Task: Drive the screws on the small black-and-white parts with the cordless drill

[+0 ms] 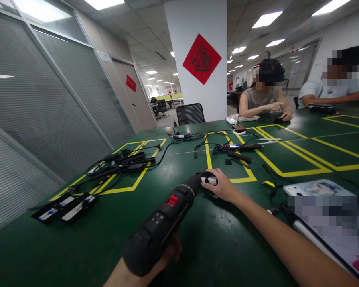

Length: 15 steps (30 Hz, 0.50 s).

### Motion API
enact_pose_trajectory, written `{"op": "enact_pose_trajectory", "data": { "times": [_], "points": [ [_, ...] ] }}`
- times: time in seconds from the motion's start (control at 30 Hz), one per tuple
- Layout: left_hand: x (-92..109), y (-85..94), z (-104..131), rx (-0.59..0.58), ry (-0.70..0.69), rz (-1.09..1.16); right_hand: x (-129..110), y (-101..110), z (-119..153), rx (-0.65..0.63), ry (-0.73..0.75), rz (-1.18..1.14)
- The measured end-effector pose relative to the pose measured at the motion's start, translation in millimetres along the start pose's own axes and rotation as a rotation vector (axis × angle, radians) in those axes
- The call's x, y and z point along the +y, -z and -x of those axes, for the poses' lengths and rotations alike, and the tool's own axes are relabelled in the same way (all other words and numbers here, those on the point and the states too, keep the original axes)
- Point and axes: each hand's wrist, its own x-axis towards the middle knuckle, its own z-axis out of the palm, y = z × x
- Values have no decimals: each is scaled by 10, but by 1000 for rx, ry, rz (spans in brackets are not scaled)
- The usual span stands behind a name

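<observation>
In the head view a black cordless drill (164,223) with a red switch points forward and slightly right over the green table. My left hand (167,255) is wrapped round its grip from below, mostly hidden by the drill body. At the drill's front end, my right hand (219,185) closes its fingers on a small silver and black piece (208,181). Whether this piece is part of the drill or a separate item I cannot make out. The drill's tip touches or nearly touches it.
Tangled black cables and adapters (128,161) lie at left, near two flat black pieces (64,209). Ahead are a pen-shaped tool (242,146) and cables. A phone (320,188) lies at right. Two people sit across the green table (179,163), which bears yellow tape outlines.
</observation>
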Motion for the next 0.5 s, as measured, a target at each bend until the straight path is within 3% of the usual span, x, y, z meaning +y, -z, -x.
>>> {"op": "enact_pose_trajectory", "data": {
  "times": [0.1,0.3,0.5],
  "points": [
    [76,54,-17,-57,62,73,-12,8,-2,1,-3,8],
    [-81,181,65,-78,77,57,-30,25,-10,-2,2,9],
    [-100,168,109,-87,103,64,-34,23,-5,0,-5,14]
  ]
}}
